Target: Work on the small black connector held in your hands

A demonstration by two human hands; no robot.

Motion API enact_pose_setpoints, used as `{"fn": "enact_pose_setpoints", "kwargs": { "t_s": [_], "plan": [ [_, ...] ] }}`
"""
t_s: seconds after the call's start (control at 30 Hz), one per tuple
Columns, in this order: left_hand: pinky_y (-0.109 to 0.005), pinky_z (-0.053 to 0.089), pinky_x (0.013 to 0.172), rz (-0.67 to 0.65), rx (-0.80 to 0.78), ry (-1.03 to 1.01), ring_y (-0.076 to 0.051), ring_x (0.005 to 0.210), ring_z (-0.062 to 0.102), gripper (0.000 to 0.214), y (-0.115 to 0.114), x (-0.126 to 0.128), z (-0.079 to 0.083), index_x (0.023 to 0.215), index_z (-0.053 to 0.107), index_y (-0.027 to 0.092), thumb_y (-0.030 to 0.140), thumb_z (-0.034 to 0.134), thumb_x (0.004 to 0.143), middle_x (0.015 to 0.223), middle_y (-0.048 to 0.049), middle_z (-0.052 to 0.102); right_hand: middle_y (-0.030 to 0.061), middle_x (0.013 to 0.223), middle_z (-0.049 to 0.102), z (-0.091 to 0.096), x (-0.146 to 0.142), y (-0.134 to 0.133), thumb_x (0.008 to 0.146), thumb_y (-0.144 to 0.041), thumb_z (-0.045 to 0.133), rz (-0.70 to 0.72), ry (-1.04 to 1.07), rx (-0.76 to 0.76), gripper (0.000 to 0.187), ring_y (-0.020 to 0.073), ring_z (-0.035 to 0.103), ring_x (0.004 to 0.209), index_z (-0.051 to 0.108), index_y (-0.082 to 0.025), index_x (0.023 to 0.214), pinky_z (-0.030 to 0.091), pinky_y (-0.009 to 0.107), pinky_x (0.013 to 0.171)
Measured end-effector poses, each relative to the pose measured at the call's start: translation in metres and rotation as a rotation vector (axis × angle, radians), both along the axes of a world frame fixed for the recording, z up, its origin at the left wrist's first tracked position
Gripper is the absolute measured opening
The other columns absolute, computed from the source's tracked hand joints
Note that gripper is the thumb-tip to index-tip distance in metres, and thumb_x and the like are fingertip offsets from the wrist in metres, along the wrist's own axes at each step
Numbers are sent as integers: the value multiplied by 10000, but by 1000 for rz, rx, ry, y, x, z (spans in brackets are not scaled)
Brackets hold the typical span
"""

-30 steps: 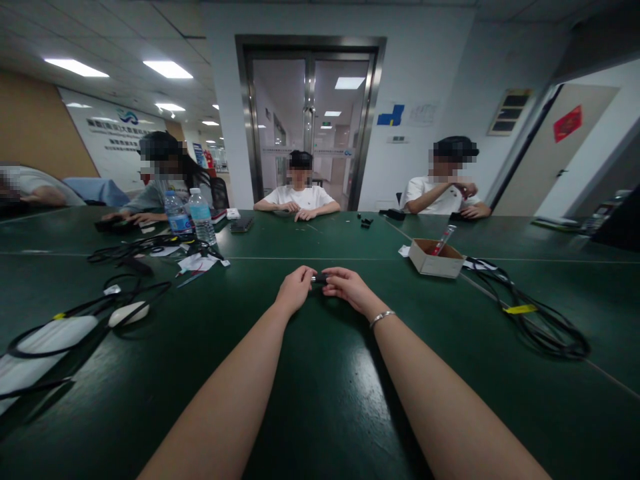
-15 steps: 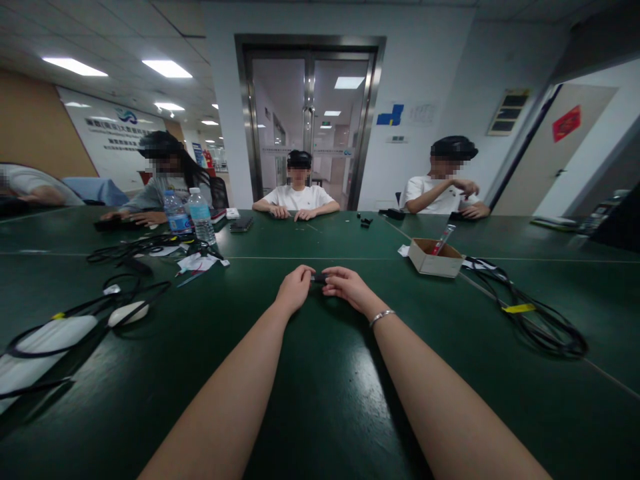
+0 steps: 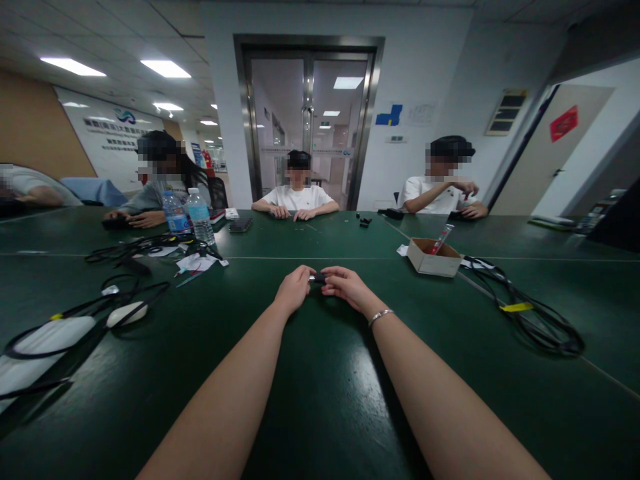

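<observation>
Left hand (image 3: 295, 288) and right hand (image 3: 347, 287) brace on the surface (image 3: 320, 387) for steadiness; both sets of fingers clamp one small dark part (image 3: 318, 277).

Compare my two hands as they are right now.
The right hand has a silver bracelet at its wrist; the left hand has none. The left hand is curled tight, while the right hand lies flatter, fingers stretched leftward. Both grip the same small dark part over the green table.

Left hand (image 3: 295, 290) and right hand (image 3: 349, 288) pinching a small dark object (image 3: 318, 277) together, green table (image 3: 320, 400), cardboard box (image 3: 433, 257) nearby
</observation>
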State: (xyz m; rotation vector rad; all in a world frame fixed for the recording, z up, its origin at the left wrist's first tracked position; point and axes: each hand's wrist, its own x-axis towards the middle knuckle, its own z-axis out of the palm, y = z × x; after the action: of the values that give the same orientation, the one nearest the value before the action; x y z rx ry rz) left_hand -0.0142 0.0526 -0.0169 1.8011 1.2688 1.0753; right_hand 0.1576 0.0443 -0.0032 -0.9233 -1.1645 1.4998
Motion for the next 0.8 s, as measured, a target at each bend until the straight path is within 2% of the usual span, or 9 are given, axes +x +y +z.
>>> {"fn": "enact_pose_setpoints", "kwargs": {
  "t_s": [0.23, 0.43, 0.63, 0.8],
  "plan": [
    [-238, 390, 584, 100, 26, 73, -125, 595, 533, 305, 2, 2, 3, 933, 624, 213, 352, 355, 903, 744, -11, 603, 17, 718, 623, -1, -1, 0, 738, 19, 618, -2, 5, 17, 227, 110, 642, 552, 607, -119, 918, 583, 199, 566],
    [-247, 350, 541, 93, 10, 79, -146, 577, 504, 378, 0, 0, 4, 941, 629, 221, 438, 323, 906, 647, 2, 567, 32, 758, 633, -1, -1, 0, 743, 20, 604, -4, -9, 9, 224, 111, 646, 557, 614, -119, 919, 584, 201, 568],
    [-238, 349, 523, 38, -20, 12, -133, 567, 502, 298, 0, -1, 3, 986, 617, 228, 310, 354, 874, 620, 19, 546, 30, 742, 633, 0, -1, -1, 743, 28, 584, -6, -10, 9, 238, 112, 646, 557, 600, -118, 931, 577, 199, 575],
    [-241, 335, 509, 57, 24, 25, -127, 530, 492, 326, 1, 0, 2, 949, 602, 215, 407, 344, 897, 569, 31, 523, 25, 710, 619, 0, 0, -1, 737, 15, 592, 11, -39, 36, 240, 104, 615, 514, 596, -112, 940, 538, 176, 483]
  ]
}}
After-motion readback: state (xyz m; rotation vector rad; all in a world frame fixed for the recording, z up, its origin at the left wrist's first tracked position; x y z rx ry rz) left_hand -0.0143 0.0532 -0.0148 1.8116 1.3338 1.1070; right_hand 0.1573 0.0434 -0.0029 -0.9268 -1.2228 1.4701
